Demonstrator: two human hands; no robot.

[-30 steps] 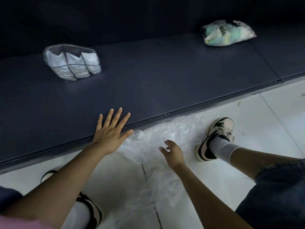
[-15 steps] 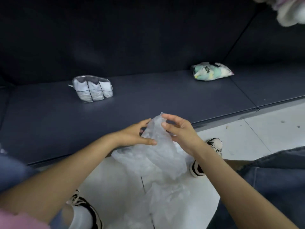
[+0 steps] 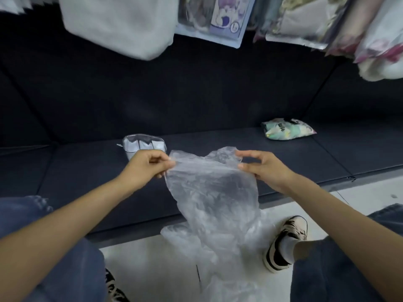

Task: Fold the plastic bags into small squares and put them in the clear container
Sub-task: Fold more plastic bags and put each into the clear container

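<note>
Head view. A person's left hand (image 3: 146, 165) and right hand (image 3: 260, 168) hold up a thin, crumpled clear plastic bag (image 3: 212, 192) by its upper edge, the two hands level with each other and apart, at about 9 and 3 o'clock of the bag's top. The left hand's fingers are curled and pinch the bag's left corner between thumb and fingertips; the right hand pinches the right corner between thumb and forefinger, its other fingers loosely bent. The bag hangs down from this edge toward 6 o'clock, and its lower part merges with more clear plastic (image 3: 220, 277) lying on the white floor (image 3: 152, 269) between the person's shoes (image 3: 285, 243). Behind the hands runs a dark blue padded bench (image 3: 87, 171). On it, at 11 o'clock of the left hand and partly hidden by it, stands the clear container (image 3: 142, 144), holding white folded pieces. At 1 o'clock of the right hand, well apart from it, a pale green and white printed packet (image 3: 287, 131) lies on the bench. Along the upper edge of the frame hang blurred packaged goods (image 3: 213, 16) and a white cloth item (image 3: 122, 22). Blue denim trouser legs (image 3: 72, 258) fill the lower corners.
</note>
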